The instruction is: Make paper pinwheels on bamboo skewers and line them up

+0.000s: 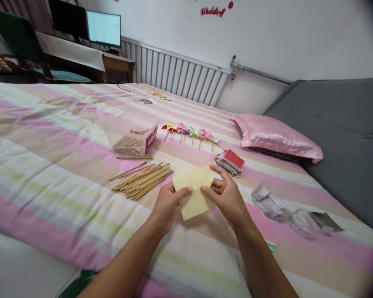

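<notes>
Yellow paper (194, 191), a folded square sheet with creases showing, is held just above the striped bedcover (49, 165), between both hands and near the front edge of the bed; left hand (168, 203) pinches its left edge, thumb on top, fingers closed on the sheet; right hand (225, 194) grips the right side, thumb and forefinger narrowed onto the paper.

Step in hand, by my judgement, is a fold or a tuck of a flap; it would be done well by keeping both pinches close to the crease line, lining up the corners before pressing, and running a fingertip along the fold so it sets sharp (a soft bedcover gives poor backing, so pressing in the air between the fingers seems sounder).

Containers: clear plastic box (133, 138), tilted, holds wooden sticks; more loose sticks (144, 180) lie in a bundle just beside the left hand; clear plastic bag (286, 209), to the right, holds small packets, contents too small to tell. Stack of coloured paper (231, 162) sits just beyond the right hand; finished pinwheels (191, 132) lie in a row further back; pink pillow (276, 136) lies at the right.
</notes>
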The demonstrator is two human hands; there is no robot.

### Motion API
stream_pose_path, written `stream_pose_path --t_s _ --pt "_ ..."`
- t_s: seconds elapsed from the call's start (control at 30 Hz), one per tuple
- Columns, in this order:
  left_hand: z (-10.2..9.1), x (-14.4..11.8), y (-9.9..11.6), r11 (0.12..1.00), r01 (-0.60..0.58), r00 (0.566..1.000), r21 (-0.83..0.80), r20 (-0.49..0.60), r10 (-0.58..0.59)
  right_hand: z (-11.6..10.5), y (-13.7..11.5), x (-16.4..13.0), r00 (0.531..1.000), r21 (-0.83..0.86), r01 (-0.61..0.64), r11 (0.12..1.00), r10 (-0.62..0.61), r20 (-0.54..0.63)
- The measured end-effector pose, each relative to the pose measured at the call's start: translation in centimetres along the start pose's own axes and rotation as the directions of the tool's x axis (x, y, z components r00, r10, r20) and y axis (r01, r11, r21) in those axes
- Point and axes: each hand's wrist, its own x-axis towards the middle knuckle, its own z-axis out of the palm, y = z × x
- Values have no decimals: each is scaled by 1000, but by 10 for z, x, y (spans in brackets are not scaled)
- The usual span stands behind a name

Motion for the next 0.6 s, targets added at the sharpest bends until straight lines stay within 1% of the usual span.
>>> stream_pose_path --t_s 0.23,0.6 --pt "-1 1 -3 1000 -13 1000 11 -9 13 2 0 0 1000 3 -15 1000 15 19" --pt "-3 4 -5 998 -18 999 54 -35 20 2 1 -2 999 21 -1 1000 0 53"
